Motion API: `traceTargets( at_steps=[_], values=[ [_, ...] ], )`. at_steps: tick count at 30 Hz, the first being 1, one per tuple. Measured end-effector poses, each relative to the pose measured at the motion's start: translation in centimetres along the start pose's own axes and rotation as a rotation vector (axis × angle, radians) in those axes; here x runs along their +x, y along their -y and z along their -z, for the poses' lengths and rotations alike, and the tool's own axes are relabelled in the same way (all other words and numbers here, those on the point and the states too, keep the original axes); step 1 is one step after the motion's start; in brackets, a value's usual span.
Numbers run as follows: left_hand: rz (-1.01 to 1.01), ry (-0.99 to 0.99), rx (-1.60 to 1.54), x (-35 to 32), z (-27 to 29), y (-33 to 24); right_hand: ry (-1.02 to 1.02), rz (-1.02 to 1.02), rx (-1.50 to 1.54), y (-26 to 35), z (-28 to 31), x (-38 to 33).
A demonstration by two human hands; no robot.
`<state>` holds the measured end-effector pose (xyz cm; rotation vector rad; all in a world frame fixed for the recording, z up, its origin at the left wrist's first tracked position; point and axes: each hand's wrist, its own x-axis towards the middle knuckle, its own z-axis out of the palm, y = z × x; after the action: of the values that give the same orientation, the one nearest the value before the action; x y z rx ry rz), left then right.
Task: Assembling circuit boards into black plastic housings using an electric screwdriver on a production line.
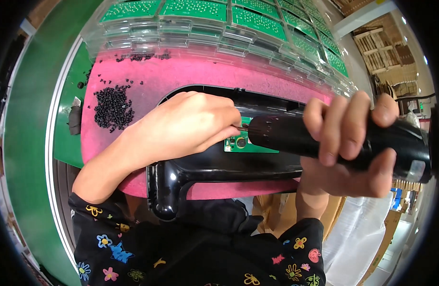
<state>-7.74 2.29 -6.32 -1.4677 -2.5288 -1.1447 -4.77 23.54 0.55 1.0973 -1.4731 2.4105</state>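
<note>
My right hand (350, 131), its fingers wrapped round the barrel, holds a black electric screwdriver (282, 138) lying almost level and pointing left. The fingertips of my left hand (193, 117) are pinched together at the tip of its thin bit (244, 127); whatever small piece they hold is hidden. Beneath the bit, a green circuit board (255, 147) with a round component sits inside a long black plastic housing (233, 169). The driver and my left hand cover part of the board. At its lower left the glossy housing bends into a short rounded arm.
A pink mat (205, 71) lies under the housing. Small black screws (113, 108) are heaped on its left side, with more scattered behind. Stacked clear plastic trays (195, 35) of green circuit boards stand along the far edge. Cardboard (272, 209) and plastic wrap (355, 233) are at lower right.
</note>
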Motion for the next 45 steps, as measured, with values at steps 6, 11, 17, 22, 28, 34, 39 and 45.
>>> traceTargets(
  at_steps=[6, 11, 17, 22, 28, 34, 39, 45],
  values=[
    [-0.077, -0.143, -0.099, 0.2, -0.4, 0.0, -0.043, 0.052, 0.06, 0.8, 0.1, -0.5],
    [-0.099, -0.153, -0.166, 0.3, -0.4, -0.2, -0.067, 0.093, 0.182, 0.8, -0.1, -0.9],
    [0.005, -0.073, -0.127, 0.5, 0.4, -1.2, -0.06, 0.024, -0.01, 2.2, 0.3, -1.4],
    [0.18, 0.042, 0.349, -0.7, 3.8, -1.6, -0.098, -0.098, -0.289, 2.7, 2.0, -2.3],
    [0.338, 0.1, 0.437, -1.6, 4.1, -1.3, -0.388, -0.139, -0.441, 2.7, 1.9, -3.7],
    [0.353, 0.14, 0.397, -1.5, 3.9, -1.4, -0.393, -0.144, -0.403, 2.4, 2.4, -3.8],
    [0.306, 0.125, 0.397, -1.6, 3.5, -1.4, -0.412, -0.178, -0.401, 2.4, 2.6, -3.9],
    [0.283, 0.072, 0.385, -0.5, 2.4, -2.4, -0.25, -0.138, -0.38, 2.9, 2.8, -4.3]
  ],
)
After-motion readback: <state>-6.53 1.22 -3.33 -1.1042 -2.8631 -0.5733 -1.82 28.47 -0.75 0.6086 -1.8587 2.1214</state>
